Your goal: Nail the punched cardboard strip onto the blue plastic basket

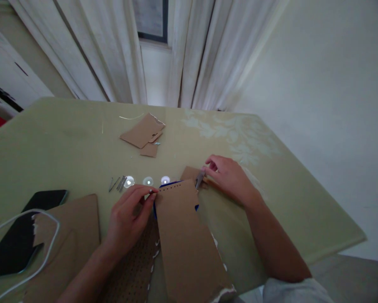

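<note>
A brown cardboard strip [182, 235] lies in front of me, with a row of small punched holes along its far edge. My left hand [129, 219] is closed in a pinch at that edge's left corner, on what looks like a nail [151, 192] with a dark head. Just past the strip's right corner, my right hand [228, 179] has its fingertips closed on a small grey metal tool [200, 179], whose kind I cannot make out. A bit of cardboard [189, 172] lies beneath the tool. Blue edges show under the strip.
Several loose nails [122, 184] lie left of three clear discs [147, 181]. Cardboard scraps [141, 131] lie farther back. At left are a black phone [9, 248], a white cable [54, 235] and a cardboard piece [75, 235]. Perforated cardboard [135, 261] lies beneath my left arm.
</note>
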`<action>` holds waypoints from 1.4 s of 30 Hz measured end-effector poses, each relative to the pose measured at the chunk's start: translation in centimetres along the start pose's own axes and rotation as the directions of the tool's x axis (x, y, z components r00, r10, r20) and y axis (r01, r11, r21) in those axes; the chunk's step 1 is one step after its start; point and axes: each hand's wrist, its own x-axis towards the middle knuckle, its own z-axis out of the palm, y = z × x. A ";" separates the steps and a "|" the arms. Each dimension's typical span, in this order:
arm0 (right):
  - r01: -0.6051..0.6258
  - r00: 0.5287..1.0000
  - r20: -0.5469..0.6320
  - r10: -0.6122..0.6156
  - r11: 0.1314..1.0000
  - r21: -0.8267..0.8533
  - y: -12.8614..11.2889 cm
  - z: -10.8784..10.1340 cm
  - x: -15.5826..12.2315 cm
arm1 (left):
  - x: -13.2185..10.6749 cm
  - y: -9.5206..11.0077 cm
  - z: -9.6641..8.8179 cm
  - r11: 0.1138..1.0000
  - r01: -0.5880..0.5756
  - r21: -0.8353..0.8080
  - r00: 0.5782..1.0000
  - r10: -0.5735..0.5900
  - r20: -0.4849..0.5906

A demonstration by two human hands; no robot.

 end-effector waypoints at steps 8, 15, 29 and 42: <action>0.019 0.986 0.168 0.015 0.980 -0.196 1.9 3.3 -2.2 | 0.2 0.2 0.2 0.998 0.052 -0.032 0.998 -0.051 0.028; 0.117 0.973 0.219 -0.076 0.977 -0.180 3.6 3.9 -2.0 | -0.1 -0.1 0.8 0.999 0.028 -0.026 0.999 -0.027 0.041; 0.091 0.996 -0.036 -0.085 0.972 0.216 2.8 -0.4 -2.6 | -0.3 -0.3 1.8 0.999 -0.003 -0.049 1.000 0.003 0.002; 0.345 0.922 0.050 -0.385 0.872 0.346 -6.1 -2.4 0.9 | -0.3 -0.5 1.5 0.985 0.112 -0.129 0.994 -0.109 0.030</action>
